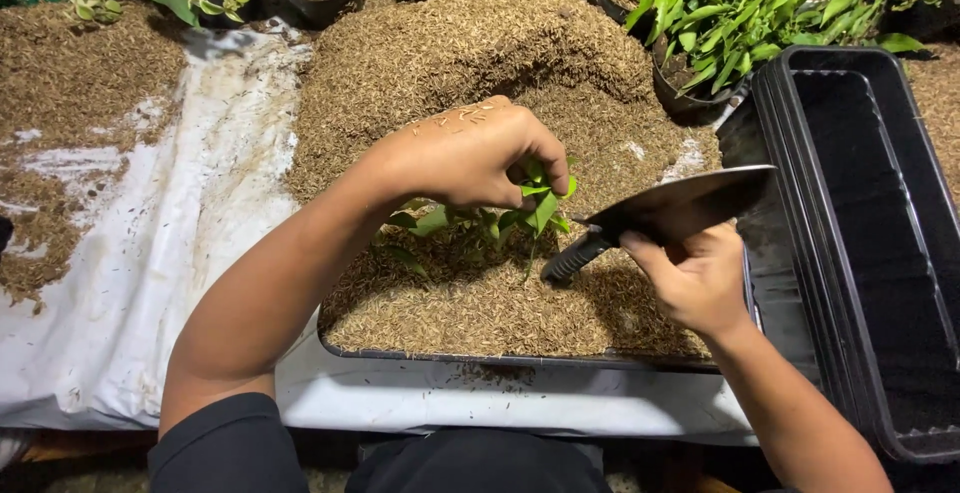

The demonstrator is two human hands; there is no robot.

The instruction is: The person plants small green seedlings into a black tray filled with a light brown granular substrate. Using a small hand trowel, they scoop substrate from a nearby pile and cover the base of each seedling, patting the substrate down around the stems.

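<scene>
The left hand (470, 153) pinches a small green plant (535, 208) upright in the husk-filled tray (520, 358). The right hand (690, 278) grips a trowel (680, 208) (apparently empty). Its blade, hovering close, could cut leaves or topple the seedling.

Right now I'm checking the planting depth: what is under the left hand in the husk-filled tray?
Under the left hand sits a small green plant, its leaves showing above the rice husks. Its stem base and roots are covered by husks and fingers.
</scene>
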